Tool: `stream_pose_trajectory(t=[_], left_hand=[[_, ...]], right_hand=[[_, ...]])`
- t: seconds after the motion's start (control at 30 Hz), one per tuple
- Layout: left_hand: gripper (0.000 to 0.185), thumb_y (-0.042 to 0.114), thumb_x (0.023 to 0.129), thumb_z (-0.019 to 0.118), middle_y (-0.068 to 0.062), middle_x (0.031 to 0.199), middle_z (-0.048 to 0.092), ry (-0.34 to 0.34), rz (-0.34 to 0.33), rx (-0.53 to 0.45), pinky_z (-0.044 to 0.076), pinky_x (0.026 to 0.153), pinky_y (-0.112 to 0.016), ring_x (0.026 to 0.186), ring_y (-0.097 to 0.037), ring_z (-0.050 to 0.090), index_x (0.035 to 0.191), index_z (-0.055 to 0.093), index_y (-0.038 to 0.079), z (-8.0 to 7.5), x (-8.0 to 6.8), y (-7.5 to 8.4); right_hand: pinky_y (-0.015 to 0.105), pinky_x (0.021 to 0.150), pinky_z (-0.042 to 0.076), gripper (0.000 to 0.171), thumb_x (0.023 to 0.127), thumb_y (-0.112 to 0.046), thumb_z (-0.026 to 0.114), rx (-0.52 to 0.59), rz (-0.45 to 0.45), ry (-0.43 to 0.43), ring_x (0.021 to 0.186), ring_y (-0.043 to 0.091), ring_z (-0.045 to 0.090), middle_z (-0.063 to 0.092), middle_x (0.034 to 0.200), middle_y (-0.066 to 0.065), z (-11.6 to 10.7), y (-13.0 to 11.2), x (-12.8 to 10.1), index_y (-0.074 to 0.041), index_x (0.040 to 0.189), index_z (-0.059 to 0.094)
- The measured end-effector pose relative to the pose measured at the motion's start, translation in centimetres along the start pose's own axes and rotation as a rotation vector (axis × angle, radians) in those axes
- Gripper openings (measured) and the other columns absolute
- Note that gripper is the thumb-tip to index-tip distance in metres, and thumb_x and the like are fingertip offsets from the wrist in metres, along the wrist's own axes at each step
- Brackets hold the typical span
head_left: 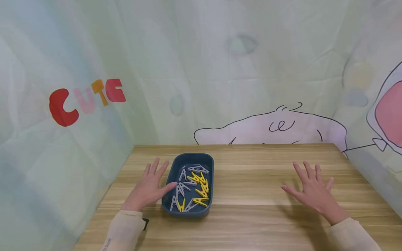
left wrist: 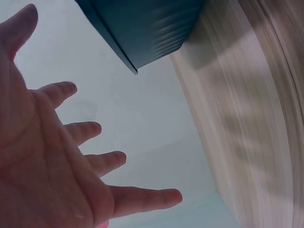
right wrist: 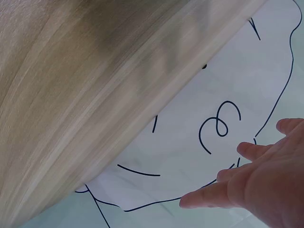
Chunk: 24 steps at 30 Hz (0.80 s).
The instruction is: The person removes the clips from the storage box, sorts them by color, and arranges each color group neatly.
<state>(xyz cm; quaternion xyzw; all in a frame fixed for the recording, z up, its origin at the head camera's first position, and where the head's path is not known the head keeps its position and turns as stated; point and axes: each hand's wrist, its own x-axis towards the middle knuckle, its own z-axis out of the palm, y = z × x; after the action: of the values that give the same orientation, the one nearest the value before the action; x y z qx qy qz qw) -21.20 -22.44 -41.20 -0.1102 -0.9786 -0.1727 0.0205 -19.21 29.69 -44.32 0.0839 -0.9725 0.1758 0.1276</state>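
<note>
A dark blue rectangular bin (head_left: 209,205) stands on the table, left of the middle. Inside it lie several grey clothespins (head_left: 180,190) and several yellow clothespins (head_left: 201,201), loosely spread over the bottom. My left hand (head_left: 150,188) is spread beside the bin's left side, its thumb overlapping the rim in the head view. In the left wrist view the palm (left wrist: 52,161) shows with nothing in it, and the bin's outer wall (left wrist: 142,28) is above the fingers. My right hand (head_left: 315,193) hovers over the table's right part, fingers spread and holding nothing.
The wood-grain table (head_left: 248,216) carries the bin. Behind and on both sides hang pale green cloth walls (head_left: 201,69), printed with coloured letters at left and a cartoon figure (head_left: 251,129) at the back edge. A dark strap-like piece (head_left: 145,223) shows at the left cuff.
</note>
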Motion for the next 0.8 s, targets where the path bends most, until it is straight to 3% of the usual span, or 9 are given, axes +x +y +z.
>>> stream_pose_trajectory(t=[0.33,0.53,0.6,0.7,0.8], left_hand=[[0.094,0.072,0.090,0.048,-0.023,0.162,0.006,-0.002,-0.007,-0.028,0.027,0.098,-0.075,0.142,-0.056,0.008,0.158,0.024,0.013,0.0,0.1,0.1],[0.091,0.065,0.091,0.054,-0.026,0.160,0.016,0.004,-0.036,-0.093,0.031,0.100,-0.070,0.139,-0.052,0.025,0.159,0.019,0.014,0.1,0.4,-0.3],[0.089,0.058,0.092,0.059,-0.025,0.158,0.022,0.002,-0.035,-0.128,0.030,0.103,-0.067,0.139,-0.050,0.027,0.159,0.021,0.014,0.1,0.4,-0.3],[0.087,0.047,0.092,0.065,-0.024,0.156,0.029,-0.010,-0.029,-0.199,0.031,0.105,-0.064,0.139,-0.047,0.031,0.158,0.023,0.011,0.3,0.6,-0.3],[0.085,0.039,0.093,0.067,-0.025,0.154,0.032,-0.041,-0.068,-0.314,0.045,0.095,-0.058,0.134,-0.048,0.039,0.159,0.020,0.012,0.4,0.8,-0.2]], right_hand=[[0.088,0.085,-0.006,0.095,0.087,-0.058,0.065,0.005,-0.011,0.026,0.137,0.064,0.001,0.019,0.152,0.034,0.2,-0.1,0.2,-0.014,0.158,0.021],[0.087,0.086,-0.005,0.094,0.088,-0.057,0.065,0.015,0.004,0.001,0.135,0.066,0.004,0.018,0.152,0.034,-0.1,-0.7,0.2,-0.012,0.158,0.021],[0.088,0.087,-0.002,0.094,0.088,-0.056,0.065,0.018,0.004,-0.011,0.134,0.066,0.009,0.021,0.151,0.034,-0.2,-0.9,0.3,-0.011,0.158,0.021],[0.085,0.091,0.015,0.092,0.089,-0.052,0.067,0.036,-0.015,-0.020,0.130,0.064,0.025,0.030,0.145,0.037,-0.3,-1.2,0.5,-0.006,0.156,0.025],[0.076,0.092,0.030,0.088,0.091,-0.047,0.068,0.089,-0.034,-0.044,0.122,0.060,0.039,0.040,0.136,0.040,-0.5,-1.5,0.7,0.002,0.152,0.028]])
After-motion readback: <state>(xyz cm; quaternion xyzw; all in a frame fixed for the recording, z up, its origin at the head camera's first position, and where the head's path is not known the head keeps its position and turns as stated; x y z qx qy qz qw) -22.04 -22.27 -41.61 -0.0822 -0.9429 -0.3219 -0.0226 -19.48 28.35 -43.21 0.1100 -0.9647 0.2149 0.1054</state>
